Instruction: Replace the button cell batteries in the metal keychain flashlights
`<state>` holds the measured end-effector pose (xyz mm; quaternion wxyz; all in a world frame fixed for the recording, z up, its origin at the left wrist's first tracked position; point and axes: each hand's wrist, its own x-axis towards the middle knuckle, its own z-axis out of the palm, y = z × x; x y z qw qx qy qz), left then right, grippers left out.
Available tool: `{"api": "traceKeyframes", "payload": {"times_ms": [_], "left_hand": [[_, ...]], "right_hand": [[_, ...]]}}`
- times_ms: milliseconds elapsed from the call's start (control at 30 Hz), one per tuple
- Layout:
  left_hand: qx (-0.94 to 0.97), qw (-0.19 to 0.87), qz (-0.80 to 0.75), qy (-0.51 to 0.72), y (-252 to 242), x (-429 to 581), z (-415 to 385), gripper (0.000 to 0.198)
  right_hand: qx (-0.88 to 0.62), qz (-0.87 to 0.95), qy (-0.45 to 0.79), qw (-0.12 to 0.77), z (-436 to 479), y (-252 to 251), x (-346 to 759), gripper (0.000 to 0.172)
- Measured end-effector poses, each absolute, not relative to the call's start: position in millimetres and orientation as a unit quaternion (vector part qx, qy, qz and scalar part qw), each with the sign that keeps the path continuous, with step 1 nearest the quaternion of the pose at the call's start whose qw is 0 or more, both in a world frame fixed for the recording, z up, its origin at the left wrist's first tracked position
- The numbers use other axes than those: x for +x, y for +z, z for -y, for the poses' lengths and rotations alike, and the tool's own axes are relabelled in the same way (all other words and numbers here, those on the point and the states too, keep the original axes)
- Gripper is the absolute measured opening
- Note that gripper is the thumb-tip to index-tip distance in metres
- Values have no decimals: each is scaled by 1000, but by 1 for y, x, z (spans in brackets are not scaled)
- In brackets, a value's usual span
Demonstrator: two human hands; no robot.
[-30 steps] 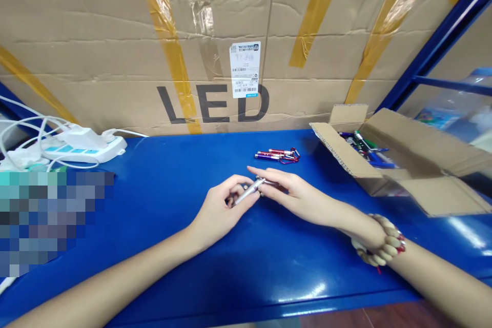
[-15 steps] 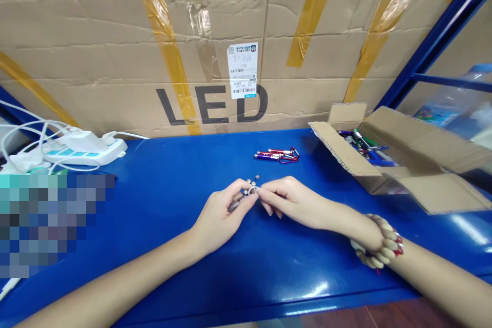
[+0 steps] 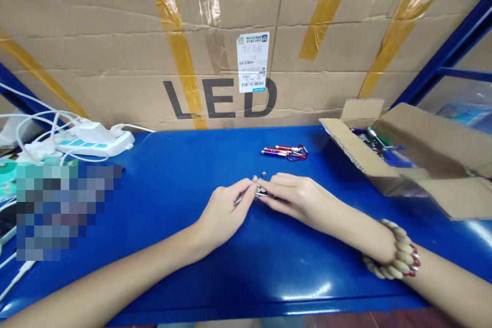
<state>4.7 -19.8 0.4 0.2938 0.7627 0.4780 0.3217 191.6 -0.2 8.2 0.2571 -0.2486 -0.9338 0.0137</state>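
My left hand (image 3: pixel 226 210) rests on the blue table (image 3: pixel 177 174) with its fingers closed round a small silver keychain flashlight (image 3: pixel 241 197), which points up and to the right. My right hand (image 3: pixel 298 197) meets it from the right, thumb and fingers pinched at the flashlight's open end around something small I cannot make out. A few tiny round button batteries (image 3: pixel 260 178) lie loose on the table just above the fingertips. A beaded bracelet (image 3: pixel 395 256) circles my right wrist.
Two finished flashlights with clips (image 3: pixel 284 152) lie further back. An open cardboard box (image 3: pixel 418 164) with several coloured flashlights stands at the right. A white power strip with cables (image 3: pixel 92 141) sits at the left, beside a blurred patch. A big carton marked LED (image 3: pixel 246 36) forms the back wall.
My right hand went from flat, stretched fingers to a pinch at the flashlight's end. Small batteries now lie on the table by the fingertips. Both hands stayed mid-table.
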Motion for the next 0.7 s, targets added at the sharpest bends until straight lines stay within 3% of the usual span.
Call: {"api": "traceKeyframes", "payload": {"times_ms": [267, 700], "left_hand": [[748, 326, -473, 332, 4, 6, 17, 32], [746, 350, -474, 310, 5, 8, 17, 28]], "right_hand": [[-244, 928, -142, 242, 3, 6, 186, 31], [-254, 928, -72, 263, -8, -1, 189, 26]]}}
